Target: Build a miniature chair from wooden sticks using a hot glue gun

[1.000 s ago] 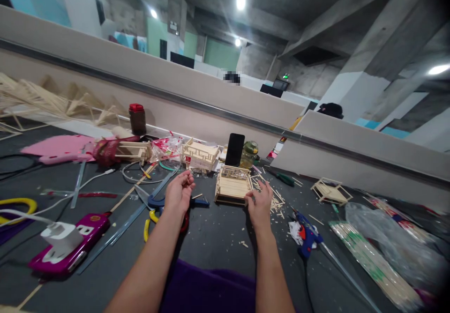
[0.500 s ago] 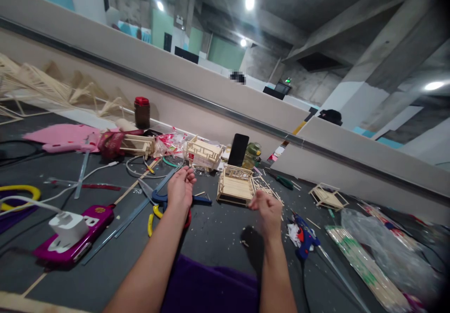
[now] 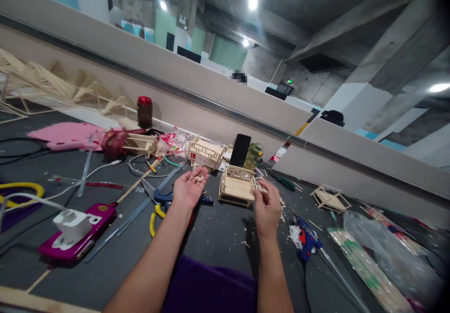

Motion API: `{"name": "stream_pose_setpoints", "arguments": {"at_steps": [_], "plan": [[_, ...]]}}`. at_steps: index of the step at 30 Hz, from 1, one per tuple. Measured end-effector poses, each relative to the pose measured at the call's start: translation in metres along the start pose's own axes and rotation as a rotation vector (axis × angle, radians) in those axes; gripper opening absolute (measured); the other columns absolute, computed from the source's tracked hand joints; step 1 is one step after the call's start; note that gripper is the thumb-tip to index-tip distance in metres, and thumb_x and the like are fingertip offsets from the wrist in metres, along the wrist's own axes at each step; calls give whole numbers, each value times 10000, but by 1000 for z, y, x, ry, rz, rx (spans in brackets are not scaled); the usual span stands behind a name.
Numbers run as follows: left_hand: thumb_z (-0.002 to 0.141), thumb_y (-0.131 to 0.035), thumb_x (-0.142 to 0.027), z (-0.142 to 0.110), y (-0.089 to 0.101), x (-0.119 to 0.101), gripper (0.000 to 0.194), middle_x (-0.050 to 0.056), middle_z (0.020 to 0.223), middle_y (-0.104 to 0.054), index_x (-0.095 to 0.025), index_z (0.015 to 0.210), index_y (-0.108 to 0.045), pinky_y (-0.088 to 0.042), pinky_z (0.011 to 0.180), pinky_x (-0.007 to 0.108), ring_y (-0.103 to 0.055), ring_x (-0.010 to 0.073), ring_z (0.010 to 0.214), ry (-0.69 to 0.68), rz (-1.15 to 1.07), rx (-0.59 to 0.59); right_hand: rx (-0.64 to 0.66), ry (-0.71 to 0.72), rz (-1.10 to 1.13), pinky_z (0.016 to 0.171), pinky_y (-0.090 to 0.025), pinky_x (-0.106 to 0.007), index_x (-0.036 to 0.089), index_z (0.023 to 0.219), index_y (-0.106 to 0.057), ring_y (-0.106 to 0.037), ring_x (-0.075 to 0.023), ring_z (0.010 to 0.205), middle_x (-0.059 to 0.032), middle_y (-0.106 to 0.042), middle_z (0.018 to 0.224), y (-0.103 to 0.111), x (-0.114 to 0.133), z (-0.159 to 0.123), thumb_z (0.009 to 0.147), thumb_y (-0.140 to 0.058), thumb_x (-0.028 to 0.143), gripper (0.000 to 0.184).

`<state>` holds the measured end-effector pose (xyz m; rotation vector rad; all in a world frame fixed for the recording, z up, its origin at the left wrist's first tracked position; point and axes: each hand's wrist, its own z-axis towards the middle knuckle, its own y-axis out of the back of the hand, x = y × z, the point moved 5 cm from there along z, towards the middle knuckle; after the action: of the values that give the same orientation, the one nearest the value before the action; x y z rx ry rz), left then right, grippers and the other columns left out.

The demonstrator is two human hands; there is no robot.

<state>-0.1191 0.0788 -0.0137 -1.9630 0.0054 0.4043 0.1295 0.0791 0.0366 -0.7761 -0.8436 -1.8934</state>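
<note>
My left hand (image 3: 190, 189) is turned palm up and cupped, with several small wooden pieces (image 3: 198, 179) lying near its fingers. My right hand (image 3: 267, 210) is beside the right end of a small wooden stick model (image 3: 236, 186), its fingers loosely curved and apart; I see nothing in them. The model has a slatted flat top and railings, and stands upright on the dark table (image 3: 218, 247). Thin sticks (image 3: 281, 204) lie partly behind my right hand.
A blue glue gun (image 3: 306, 240) lies right of my hands, near bagged sticks (image 3: 367, 266). Behind the model are a phone (image 3: 240, 150), a jar (image 3: 253, 156) and another wooden model (image 3: 206, 152). Blue-handled pliers (image 3: 163, 196) and a purple power strip (image 3: 79, 233) lie left.
My left hand has opened from a loose curl, showing the wooden pieces, and moved slightly right. My right hand's closed fingers have loosened and risen toward the model's right end.
</note>
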Motion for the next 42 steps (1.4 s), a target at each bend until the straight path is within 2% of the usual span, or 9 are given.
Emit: {"name": "stream_pose_setpoints", "arguments": {"at_steps": [4,8,11,14,17,20,23,29,42], "plan": [[888,-391,-144,3,4,1,324,229,969,-673,-34,1083,-625,-604,674,365,-693,268,894,27,65,-27,18,-40,-163,544,-417,-258,187,813,-691,-560,-153,517,0,-625,595,-8,2,-10,870,-528,504,361],[802,-445,52,5,6,-9,278,143,831,-682,-64,954,-646,-583,671,256,-690,180,779,-85,145,-77,101,-50,-127,656,-473,-276,194,933,-660,-657,-178,637,-23,-692,751,-18,-4,-11,875,-529,420,268],[826,-479,34,5,9,-21,212,79,746,-663,-98,868,-639,-546,599,184,-652,116,666,-188,126,-102,145,-38,-136,699,-489,-296,198,964,-651,-680,-193,702,-47,-708,856,-25,-9,-11,871,-527,370,232],[864,-499,-48,5,15,-32,150,14,621,-585,-116,809,-621,-394,399,133,-509,58,459,-222,122,-138,287,-8,-136,676,-492,-289,203,938,-657,-670,-181,660,-47,-711,866,-38,-8,-17,897,-486,327,215],[871,-470,-87,9,21,-36,169,-15,548,-504,-116,766,-599,-257,332,147,-387,48,381,-216,132,-171,489,150,-213,763,-485,-291,226,943,-678,-676,-198,815,-45,-719,925,-60,3,-33,903,-480,257,204],[810,-488,-56,12,27,-39,121,-11,575,-514,-119,776,-586,-294,367,154,-421,55,409,-249,151,-220,667,261,-359,803,-477,-288,240,1096,-657,-654,-210,947,-59,-691,1058,-86,11,-56,894,-497,200,260],[730,-495,12,14,30,-42,192,-15,639,-541,-131,833,-571,-396,461,150,-496,55,477,-321,183,-270,777,248,-519,776,-481,-285,224,1284,-554,-644,-218,980,-90,-634,1184,-104,11,-71,868,-539,171,419],[616,-436,152,13,21,-39,428,23,742,-620,-124,916,-567,-510,679,171,-630,72,667,-384,344,-180,847,191,-491,809,-448,-267,221,1134,-633,-647,-199,956,-46,-693,1015,-104,13,-75,920,-518,247,244],[656,-661,-41,24,20,-15,287,89,875,-724,-108,935,-649,-550,743,287,-707,187,842,-397,1056,62,782,184,-493,713,-397,-241,239,982,-677,-671,-170,895,-19,-731,970,-96,15,-67,966,-468,289,216]]}}
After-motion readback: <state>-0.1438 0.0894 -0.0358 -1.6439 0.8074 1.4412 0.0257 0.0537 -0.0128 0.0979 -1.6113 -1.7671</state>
